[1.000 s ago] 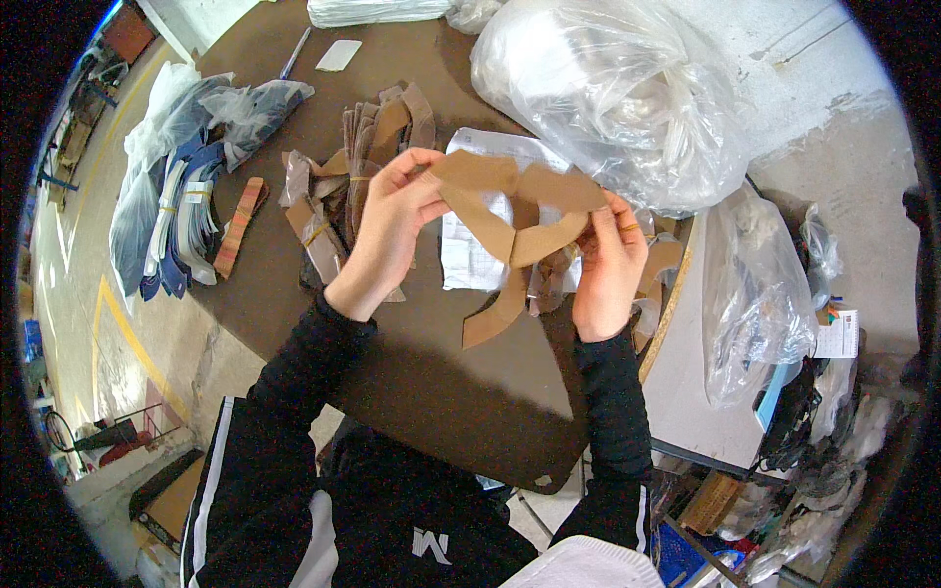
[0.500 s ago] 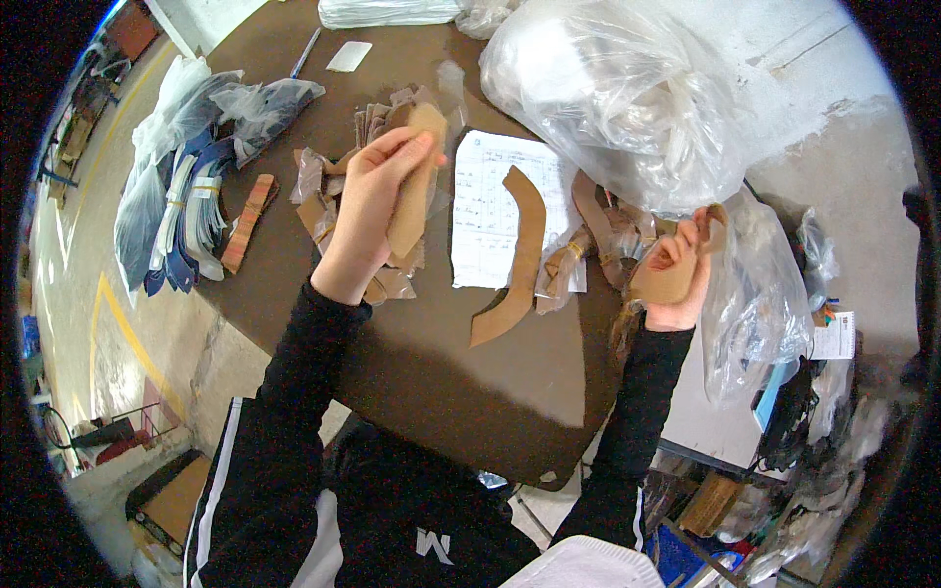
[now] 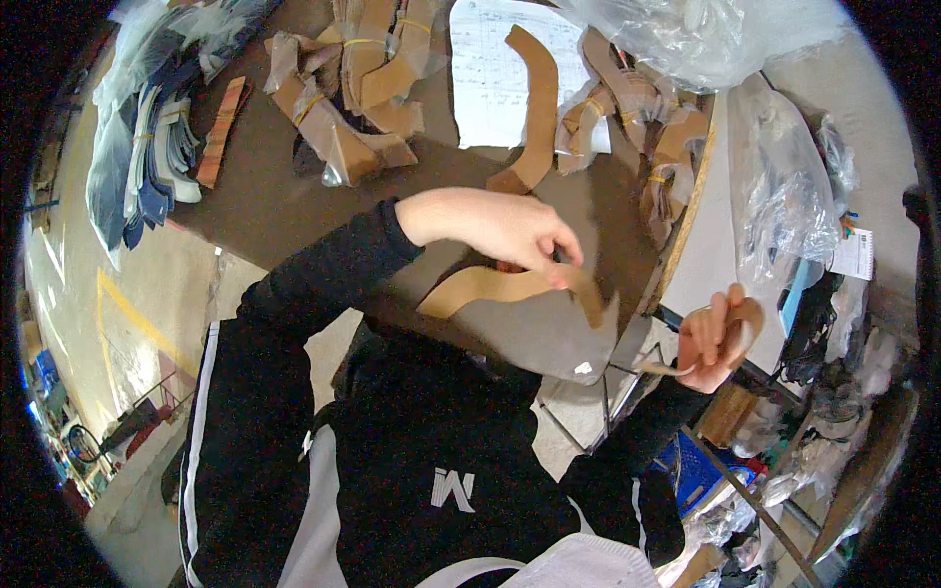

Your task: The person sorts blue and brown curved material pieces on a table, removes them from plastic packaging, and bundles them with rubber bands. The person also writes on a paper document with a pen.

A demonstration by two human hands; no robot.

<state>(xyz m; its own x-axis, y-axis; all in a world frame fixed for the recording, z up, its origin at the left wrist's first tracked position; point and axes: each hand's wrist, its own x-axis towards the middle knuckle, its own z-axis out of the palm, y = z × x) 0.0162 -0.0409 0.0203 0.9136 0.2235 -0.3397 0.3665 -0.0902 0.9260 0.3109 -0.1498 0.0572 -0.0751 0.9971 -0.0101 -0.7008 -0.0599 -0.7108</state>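
Over the near part of the brown table my left hand [image 3: 505, 233] pinches a wavy tan strip [image 3: 485, 288] between thumb and fingers. The strip extends to both sides of the fingertips, and its right end is blurred. Beyond the table's right edge, my right hand [image 3: 704, 343] is closed on a curled tan strip [image 3: 751, 326], palm turned up. Another curved tan strip [image 3: 541, 93] lies partly across a handwritten sheet of paper [image 3: 485, 73]. Bundles of tan strips [image 3: 338, 137], banded and partly in clear plastic, lie left of the paper.
More bundled tan strips [image 3: 671, 162] rest along the table's right edge. Dark blue and pale strips [image 3: 157, 152] and a reddish-brown bundle [image 3: 222, 132] lie at the left. Large clear plastic bags [image 3: 676, 39] stand at the far right. A blue crate [image 3: 691, 475] sits low at the right.
My left hand has come from the far-left bundles toward me and to the right, holding a strip. My right hand has moved nearer, past the table's edge. The view has tilted down.
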